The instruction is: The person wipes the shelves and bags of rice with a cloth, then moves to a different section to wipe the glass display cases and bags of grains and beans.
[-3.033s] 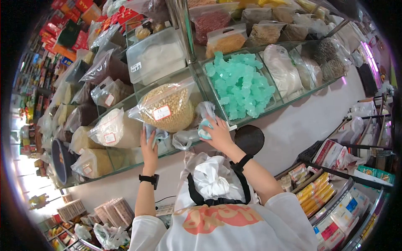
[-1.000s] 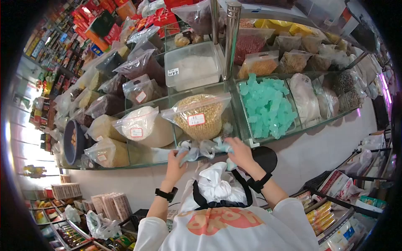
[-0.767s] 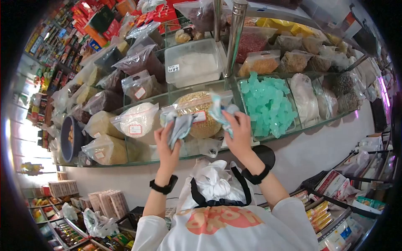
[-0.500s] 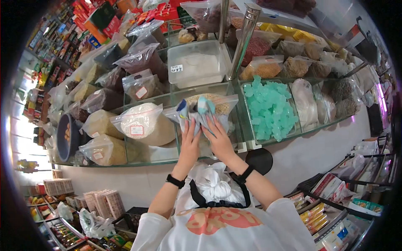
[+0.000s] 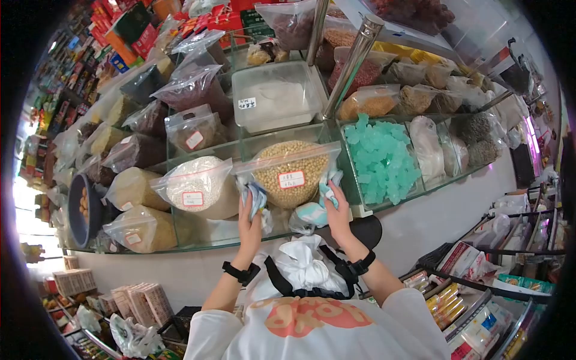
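At the bin front, L hand [image 5: 251,221] is clutching L rag [image 5: 256,197] and R hand [image 5: 339,215] is clutching R rag [image 5: 329,182]. They're flanking the bean bag [image 5: 291,174], which is leaning label-out on the glass [image 5: 207,227].

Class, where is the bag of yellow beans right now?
Head view, centre: the bean bag lies between the white grain bag and the green candy.

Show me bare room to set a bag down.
Bin floor looks bare between the yellowish grain bag and the left hand. Crowded elsewhere: bags fill other bins; the right hand and left grip small packets at the soybean bag.
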`<action>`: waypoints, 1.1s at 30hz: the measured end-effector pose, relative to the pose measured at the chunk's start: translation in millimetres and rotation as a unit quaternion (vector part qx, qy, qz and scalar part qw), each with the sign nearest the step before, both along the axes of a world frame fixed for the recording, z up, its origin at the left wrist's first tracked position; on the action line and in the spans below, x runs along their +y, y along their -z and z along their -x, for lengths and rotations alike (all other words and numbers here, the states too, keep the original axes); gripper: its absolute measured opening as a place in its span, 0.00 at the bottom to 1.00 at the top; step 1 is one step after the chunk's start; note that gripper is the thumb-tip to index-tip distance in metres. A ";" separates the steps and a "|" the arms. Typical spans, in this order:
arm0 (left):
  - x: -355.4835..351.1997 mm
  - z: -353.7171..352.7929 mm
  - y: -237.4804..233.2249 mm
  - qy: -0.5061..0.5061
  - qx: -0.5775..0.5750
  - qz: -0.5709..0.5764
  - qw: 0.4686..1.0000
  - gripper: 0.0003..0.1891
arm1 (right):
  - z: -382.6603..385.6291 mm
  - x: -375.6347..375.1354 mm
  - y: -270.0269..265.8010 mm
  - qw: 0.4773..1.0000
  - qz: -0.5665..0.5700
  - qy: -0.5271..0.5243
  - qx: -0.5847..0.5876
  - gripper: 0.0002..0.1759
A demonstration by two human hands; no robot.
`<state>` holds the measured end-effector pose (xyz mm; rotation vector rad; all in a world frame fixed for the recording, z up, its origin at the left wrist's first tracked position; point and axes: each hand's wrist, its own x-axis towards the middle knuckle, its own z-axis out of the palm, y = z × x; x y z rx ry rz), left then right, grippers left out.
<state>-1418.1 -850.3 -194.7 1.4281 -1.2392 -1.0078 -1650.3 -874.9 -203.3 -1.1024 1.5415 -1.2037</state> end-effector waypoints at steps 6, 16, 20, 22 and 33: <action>-23.6 18.0 50.1 -0.056 0.060 -0.106 0.991 0.30 | -27.2 -17.2 27.9 0.974 -0.100 0.063 -0.191 0.31; -59.2 -3.5 16.7 -0.023 0.384 -0.321 0.865 0.26 | -23.4 -41.9 -42.5 0.929 -0.133 0.113 -0.327 0.28; -61.4 -2.9 -2.2 -0.036 0.335 -0.249 0.908 0.27 | -30.3 -37.6 4.4 0.983 -0.039 0.136 -0.121 0.24; -58.0 1.0 38.6 -0.026 0.294 -0.234 0.926 0.30 | -29.8 -34.7 23.8 0.976 -0.098 0.134 -0.140 0.24; -43.3 1.3 -5.4 0.351 0.206 -0.169 0.898 0.21 | -34.2 -34.0 6.8 0.839 -0.343 0.100 -0.410 0.17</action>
